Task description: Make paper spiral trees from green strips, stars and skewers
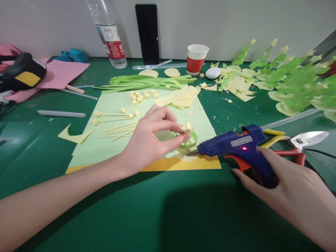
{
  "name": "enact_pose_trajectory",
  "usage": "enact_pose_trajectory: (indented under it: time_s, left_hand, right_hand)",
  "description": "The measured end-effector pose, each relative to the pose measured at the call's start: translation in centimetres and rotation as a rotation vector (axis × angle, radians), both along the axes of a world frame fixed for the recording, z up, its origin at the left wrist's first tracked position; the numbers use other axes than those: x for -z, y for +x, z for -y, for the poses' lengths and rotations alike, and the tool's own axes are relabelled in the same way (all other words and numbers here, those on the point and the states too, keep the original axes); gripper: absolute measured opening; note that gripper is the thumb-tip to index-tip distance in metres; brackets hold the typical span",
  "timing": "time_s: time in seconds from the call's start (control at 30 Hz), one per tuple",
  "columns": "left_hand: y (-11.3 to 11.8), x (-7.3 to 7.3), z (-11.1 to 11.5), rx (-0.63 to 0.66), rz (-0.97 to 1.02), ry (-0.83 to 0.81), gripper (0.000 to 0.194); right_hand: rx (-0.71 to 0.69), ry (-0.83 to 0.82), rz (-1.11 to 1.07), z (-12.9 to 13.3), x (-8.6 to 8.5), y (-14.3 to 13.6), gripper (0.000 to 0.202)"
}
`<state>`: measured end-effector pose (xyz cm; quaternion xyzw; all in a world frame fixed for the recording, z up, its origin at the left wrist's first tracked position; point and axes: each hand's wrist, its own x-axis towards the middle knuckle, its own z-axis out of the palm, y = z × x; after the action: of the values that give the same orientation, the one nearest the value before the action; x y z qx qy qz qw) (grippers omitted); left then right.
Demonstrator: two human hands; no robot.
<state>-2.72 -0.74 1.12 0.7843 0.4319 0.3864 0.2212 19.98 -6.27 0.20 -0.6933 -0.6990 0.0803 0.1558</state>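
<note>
My left hand (154,134) is closed in a pinch on a small paper craft piece, where a pale yellow paper star (188,127) shows above a green paper ring (194,140). A pale round paper disc (187,156) lies below the ring. The pinching fingertips partly hide how these parts join. My right hand (296,185) is wrapped around the handle of a blue hot glue gun (233,142) with its red light on. Its nozzle points left, close to the ring and disc. Loose paper stars (139,97) and thin sticks (119,131) lie beyond my left hand.
Light green sheets (86,143) lie on the green table (131,217). Green strips (144,83), a paper cup (196,59), a bottle (112,45) and a phone (147,35) are behind. Pruning shears (299,141) and finished paper plants (299,84) are at right, a tape measure (25,71) at left.
</note>
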Motion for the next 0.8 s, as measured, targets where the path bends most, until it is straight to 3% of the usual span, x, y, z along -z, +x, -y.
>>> enact_pose_trajectory:
  time_s: [0.1, 0.5, 0.8]
  left_hand:
    - [0.0, 0.1, -0.1, 0.009, 0.008, 0.01, 0.013]
    - [0.1, 0.2, -0.2, 0.016, 0.011, 0.029, 0.012]
    - [0.0, 0.3, -0.2, 0.039, 0.03, 0.059, 0.014]
  right_hand:
    - [-0.013, 0.074, -0.023, -0.1, -0.1, -0.1, 0.036]
    - [-0.312, 0.328, 0.093, 0.0, -0.2, 0.1, 0.041]
    - [-0.217, 0.44, 0.413, 0.7, 0.6, 0.9, 0.043]
